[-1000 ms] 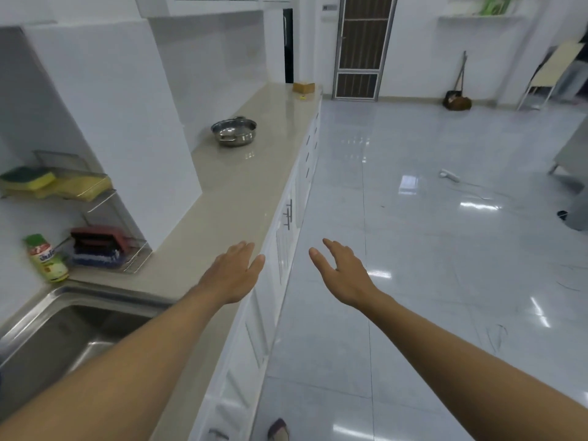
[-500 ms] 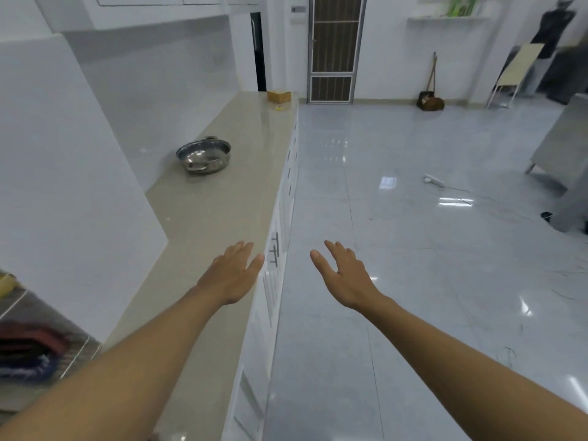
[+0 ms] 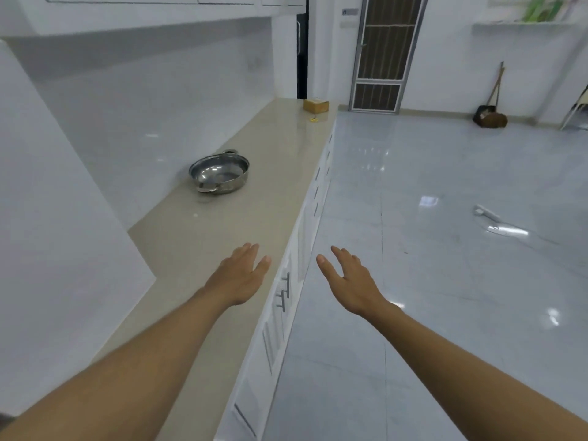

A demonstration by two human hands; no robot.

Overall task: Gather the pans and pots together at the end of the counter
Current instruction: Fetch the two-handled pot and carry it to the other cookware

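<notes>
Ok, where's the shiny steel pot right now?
Head view, left of centre: the shiny steel two-handled pot sits on the beige counter by the white wall, beyond the left hand.

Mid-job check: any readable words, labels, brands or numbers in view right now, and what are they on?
No text can be read in the head view.
Cardboard box at the far end of the counter: any print is too small and blurred to read.
Steel pot: no mark visible.
Wall plate beside the door: too small to read.
</notes>
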